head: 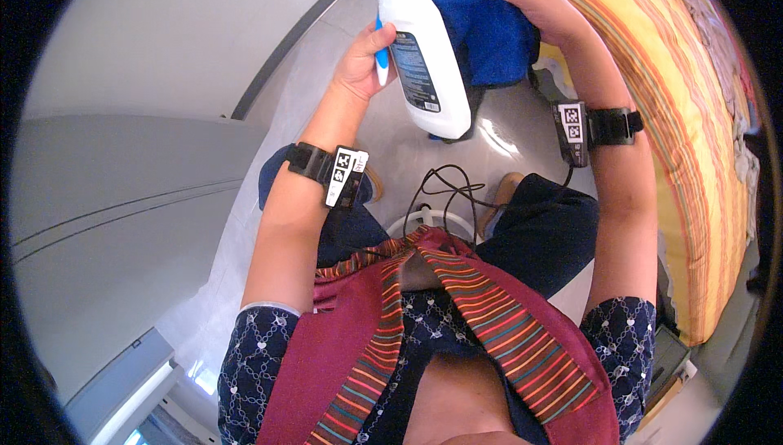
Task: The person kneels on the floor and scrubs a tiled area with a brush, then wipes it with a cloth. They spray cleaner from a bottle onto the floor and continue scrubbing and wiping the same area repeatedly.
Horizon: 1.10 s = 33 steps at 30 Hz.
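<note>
My left hand (366,59) grips a white plastic bottle (437,65) with a dark printed label on its side. The bottle tilts, its top cut off by the upper edge of view. Under my left thumb, along the bottle, lies a slim blue-and-white handle (382,59); what it belongs to is hidden. To the right, my right hand (526,1) pinches a blue fabric item (495,32) with dark edging between thumb and fingers. Part of the fabric hangs down behind the bottle.
A bed or couch with a yellow-orange striped cover (679,108) runs along the right. Grey cabinet panels (122,182) stand at left. A dark cable (452,185) loops between my legs over a white stool rim (397,225). Shiny grey floor (495,114) lies below.
</note>
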Motion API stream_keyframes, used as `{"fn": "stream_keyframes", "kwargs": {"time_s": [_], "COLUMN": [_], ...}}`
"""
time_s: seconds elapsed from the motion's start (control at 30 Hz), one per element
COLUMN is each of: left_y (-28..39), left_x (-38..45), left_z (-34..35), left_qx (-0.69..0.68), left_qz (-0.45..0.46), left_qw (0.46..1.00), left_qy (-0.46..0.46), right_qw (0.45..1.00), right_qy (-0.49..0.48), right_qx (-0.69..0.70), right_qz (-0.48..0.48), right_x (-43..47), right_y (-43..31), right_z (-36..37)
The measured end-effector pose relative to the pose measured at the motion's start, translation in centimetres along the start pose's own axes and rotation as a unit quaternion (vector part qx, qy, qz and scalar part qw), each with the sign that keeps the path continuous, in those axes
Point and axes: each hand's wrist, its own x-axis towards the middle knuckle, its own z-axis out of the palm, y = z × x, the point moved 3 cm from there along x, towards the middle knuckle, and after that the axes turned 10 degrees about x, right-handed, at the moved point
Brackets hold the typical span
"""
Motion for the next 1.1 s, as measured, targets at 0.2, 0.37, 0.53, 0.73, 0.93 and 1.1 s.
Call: {"fn": "stream_keyframes", "kwargs": {"time_s": [0.2, 0.37, 0.53, 0.73, 0.93, 1.1], "left_y": [5.5, 10.2, 8.9, -0.2, -8.7, -10.7], "left_x": [2.5, -0.3, -7.9, -16.3, -18.3, -15.9], "left_z": [-1.4, -2.8, -3.8, -5.3, -6.9, -8.0], "left_qx": [0.089, 0.130, 0.179, 0.105, 0.006, 0.007], "left_qz": [0.082, 0.126, 0.089, -0.035, -0.157, -0.170], "left_qw": [0.993, 0.984, 0.974, 0.963, 0.933, 0.923], "left_qy": [-0.007, 0.000, 0.106, 0.245, 0.324, 0.345], "right_qw": [0.873, 0.889, 0.812, 0.844, 0.889, 0.876], "right_qy": [0.100, 0.147, 0.066, -0.135, -0.126, -0.109], "right_qx": [-0.465, -0.411, -0.562, -0.518, -0.374, -0.421], "right_qz": [-0.113, -0.138, -0.144, 0.037, 0.231, 0.208], "right_x": [-0.2, -2.1, -4.6, -8.0, -9.9, -6.3], "right_y": [-2.1, -3.6, -1.9, 7.7, 18.1, 21.3], "right_z": [-2.7, -2.2, 1.0, 3.4, 0.6, -2.5]}}
